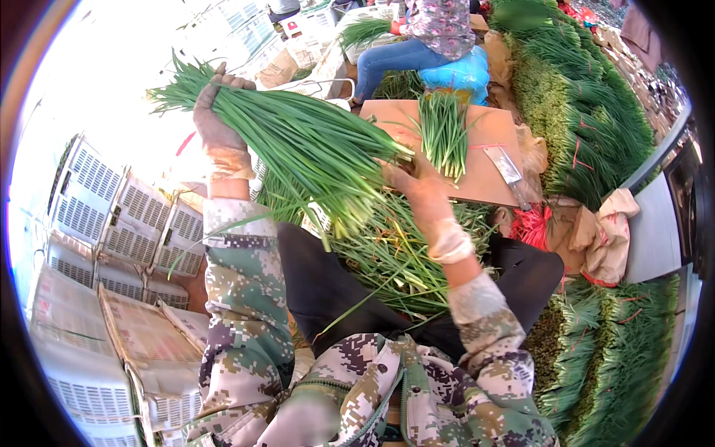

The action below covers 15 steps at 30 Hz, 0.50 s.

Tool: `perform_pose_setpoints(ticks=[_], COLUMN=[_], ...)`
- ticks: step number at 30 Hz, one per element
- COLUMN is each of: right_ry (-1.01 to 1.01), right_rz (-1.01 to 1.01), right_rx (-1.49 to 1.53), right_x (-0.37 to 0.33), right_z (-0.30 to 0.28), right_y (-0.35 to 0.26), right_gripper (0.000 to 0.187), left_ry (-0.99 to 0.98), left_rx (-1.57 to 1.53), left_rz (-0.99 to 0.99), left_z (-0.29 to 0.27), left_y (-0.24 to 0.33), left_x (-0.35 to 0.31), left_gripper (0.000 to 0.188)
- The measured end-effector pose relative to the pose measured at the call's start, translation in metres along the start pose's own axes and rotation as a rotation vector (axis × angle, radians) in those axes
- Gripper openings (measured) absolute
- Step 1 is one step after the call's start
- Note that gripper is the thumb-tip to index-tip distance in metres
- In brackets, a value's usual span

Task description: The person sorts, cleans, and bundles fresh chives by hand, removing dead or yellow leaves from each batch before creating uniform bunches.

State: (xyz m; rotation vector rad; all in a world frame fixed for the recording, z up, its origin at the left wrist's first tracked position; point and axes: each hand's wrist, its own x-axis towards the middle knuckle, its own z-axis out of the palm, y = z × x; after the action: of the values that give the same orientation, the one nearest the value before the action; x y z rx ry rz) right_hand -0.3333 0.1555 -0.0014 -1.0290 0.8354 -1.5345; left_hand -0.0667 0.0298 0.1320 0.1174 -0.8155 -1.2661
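Observation:
A large bunch of green chives (298,130) is held up slantwise over my lap, leaf tips to the upper left and pale root ends to the lower right. My left hand (217,130), in a soiled glove, is closed around the leafy end. My right hand (426,197) grips stems at the root end, its fingertips partly hidden. Loose chives (395,261) lie in a heap between my knees. Just beyond, a smaller bunch of chives (443,138) rests on a brown board (491,130), beside a cleaver (503,164) with a broad metal blade.
White plastic crates (134,216) are stacked at the left. Tied chive bundles (588,112) are piled along the right, with more bundles (611,350) lower down. Red ties (530,223) lie near the board. Ahead, a person (424,37) sits on a blue seat (458,74), holding chives.

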Motion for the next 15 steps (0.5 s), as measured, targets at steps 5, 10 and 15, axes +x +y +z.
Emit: perform_pose_setpoints(ticks=[5,10,15], right_ry=[0.206,0.23,0.14], right_rz=[0.072,0.081,0.054], right_rx=[0.252,0.23,-0.104], right_x=[0.026,0.02,0.02], right_z=[-0.008,-0.013,-0.033], right_y=[0.037,0.041,0.044], right_gripper=[0.039,0.034,0.026], left_ry=[0.031,0.093,0.142], left_rx=[0.03,0.015,0.203], left_rz=[-0.07,-0.111,-0.134], left_z=[-0.001,-0.006,-0.001], left_y=[-0.025,-0.028,-0.021], left_x=[-0.015,-0.017,-0.021], left_gripper=[0.027,0.025,0.021])
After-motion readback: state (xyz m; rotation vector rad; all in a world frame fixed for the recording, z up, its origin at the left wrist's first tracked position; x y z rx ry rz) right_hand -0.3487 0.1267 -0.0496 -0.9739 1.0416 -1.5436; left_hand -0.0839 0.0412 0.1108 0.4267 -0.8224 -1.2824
